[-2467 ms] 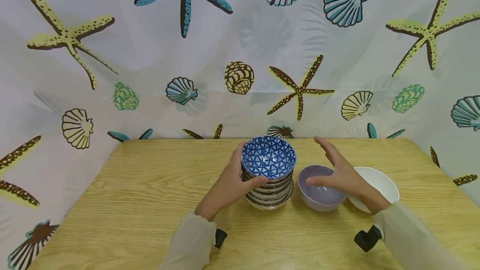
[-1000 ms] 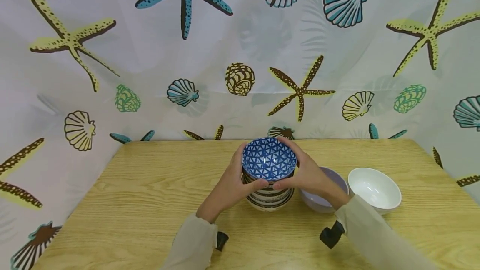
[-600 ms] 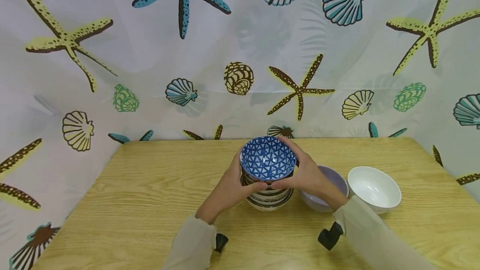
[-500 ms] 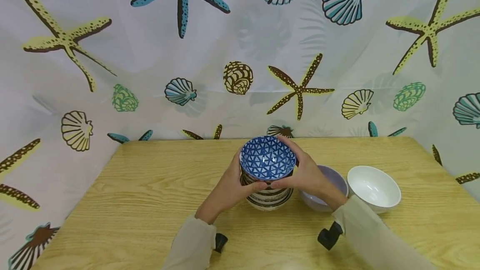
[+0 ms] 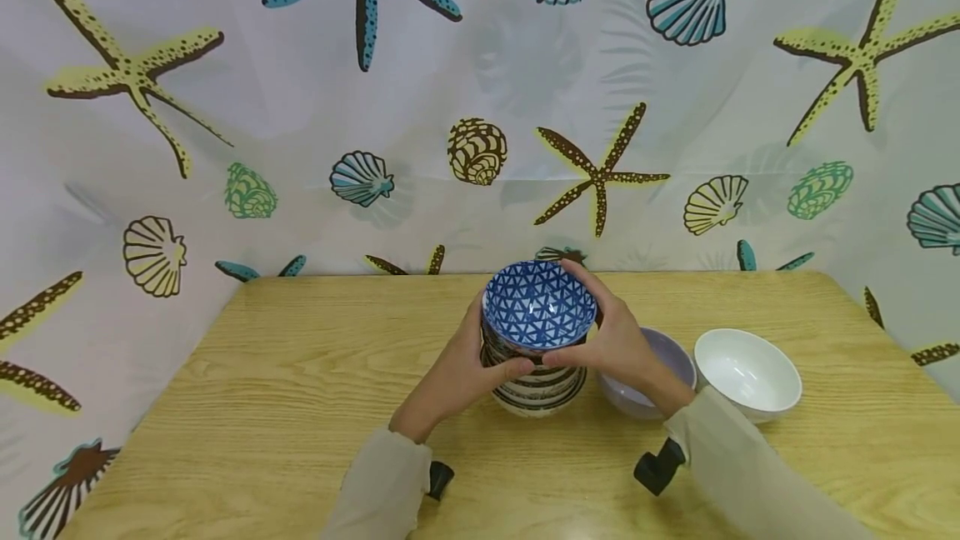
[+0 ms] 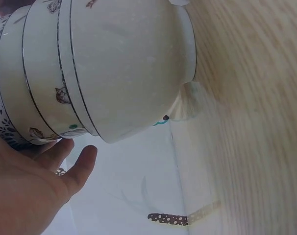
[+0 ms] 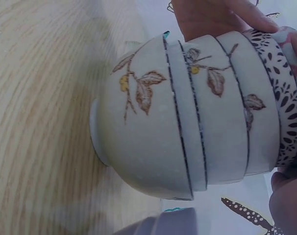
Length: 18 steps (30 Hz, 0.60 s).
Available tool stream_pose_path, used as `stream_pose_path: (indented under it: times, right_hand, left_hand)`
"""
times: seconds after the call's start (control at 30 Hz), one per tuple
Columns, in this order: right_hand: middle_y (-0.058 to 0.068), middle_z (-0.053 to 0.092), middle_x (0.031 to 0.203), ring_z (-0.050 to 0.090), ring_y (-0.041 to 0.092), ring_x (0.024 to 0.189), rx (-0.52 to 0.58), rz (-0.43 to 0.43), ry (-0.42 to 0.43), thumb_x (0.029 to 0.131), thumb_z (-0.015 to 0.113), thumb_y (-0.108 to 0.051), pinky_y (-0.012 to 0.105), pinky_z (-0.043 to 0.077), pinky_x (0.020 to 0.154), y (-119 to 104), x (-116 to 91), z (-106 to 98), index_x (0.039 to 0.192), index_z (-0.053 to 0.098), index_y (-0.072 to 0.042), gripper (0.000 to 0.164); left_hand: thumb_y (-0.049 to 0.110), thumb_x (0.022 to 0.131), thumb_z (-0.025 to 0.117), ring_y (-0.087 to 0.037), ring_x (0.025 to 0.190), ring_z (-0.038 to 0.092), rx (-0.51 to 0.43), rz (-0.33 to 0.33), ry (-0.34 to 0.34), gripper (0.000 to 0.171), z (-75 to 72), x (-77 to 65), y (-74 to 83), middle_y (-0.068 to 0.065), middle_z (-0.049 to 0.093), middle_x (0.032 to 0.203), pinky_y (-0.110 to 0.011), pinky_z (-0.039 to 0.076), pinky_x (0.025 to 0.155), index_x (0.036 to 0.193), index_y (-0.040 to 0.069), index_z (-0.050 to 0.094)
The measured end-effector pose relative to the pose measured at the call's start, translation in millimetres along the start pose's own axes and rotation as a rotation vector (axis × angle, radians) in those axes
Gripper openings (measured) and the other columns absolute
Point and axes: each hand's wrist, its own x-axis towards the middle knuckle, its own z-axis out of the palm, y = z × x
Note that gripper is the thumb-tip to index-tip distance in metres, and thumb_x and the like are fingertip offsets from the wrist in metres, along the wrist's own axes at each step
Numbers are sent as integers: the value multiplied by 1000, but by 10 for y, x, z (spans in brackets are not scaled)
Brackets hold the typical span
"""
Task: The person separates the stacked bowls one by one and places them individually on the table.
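Observation:
A blue bowl with white triangles point(image 5: 538, 305) tops a stack of patterned bowls point(image 5: 538, 397) in the head view. My right hand point(image 5: 624, 348) grips this blue bowl, thumb in front under the rim and fingers at the far right side. Around the left side of the stack, my left hand point(image 5: 472, 375) curls with its thumb across the front, just below the blue bowl. The right wrist view shows cream bowls with brown leaf prints point(image 7: 143, 93) under a bowl with a black-speckled band point(image 7: 281, 98). The lowest bowl's foot stands close to the wooden surface.
A purple bowl point(image 5: 678, 357) sits just right of the stack, partly hidden by the right hand and forearm. Beside it stands a white bowl point(image 5: 746, 373). Behind the wooden table point(image 5: 300, 407) hangs a curtain printed with starfish and shells point(image 5: 420, 107).
My right hand came in from the right and took hold of the blue bowl. Since half a second ago, it has raised that bowl slightly; the left hand has stayed on the stack.

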Motion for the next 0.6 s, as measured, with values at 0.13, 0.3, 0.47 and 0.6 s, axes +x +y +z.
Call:
stream_pose_path:
  times: [0.13, 0.3, 0.47, 0.6]
  right_hand:
    - [16, 30, 152, 35, 39, 135, -2, -8, 24, 65, 86, -7, 54, 36, 106, -43, -5, -41, 150, 28, -17, 104]
    - [16, 31, 152, 36, 38, 135, 2, -26, 41, 65, 85, -5, 53, 35, 107, -73, -9, -98, 150, 28, -12, 103]
    - [14, 33, 151, 38, 37, 134, 4, -19, 64, 64, 86, -3, 51, 35, 108, -90, -31, -155, 150, 28, -12, 104]
    - [14, 32, 152, 38, 36, 135, -14, -4, 78, 65, 86, -4, 50, 35, 108, -106, -65, -204, 150, 28, -14, 104]
  left_hand:
    - [45, 82, 72, -30, 143, 24, 20, -13, 2, 105, -3, -6, 14, -6, 14, 159, -54, 24, 114, 154, 26, -3]
    - [50, 81, 71, -32, 143, 25, 40, -63, 4, 108, -18, -20, 34, -8, 13, 159, -55, 25, 113, 154, 22, -3]
    - [48, 81, 72, -32, 141, 29, 35, -73, -4, 107, -18, -20, 42, -10, 19, 157, -54, 28, 112, 154, 20, -1]
    - [44, 82, 73, -30, 138, 34, 31, -78, -4, 104, -8, -19, 42, -9, 27, 153, -53, 30, 111, 154, 21, 1]
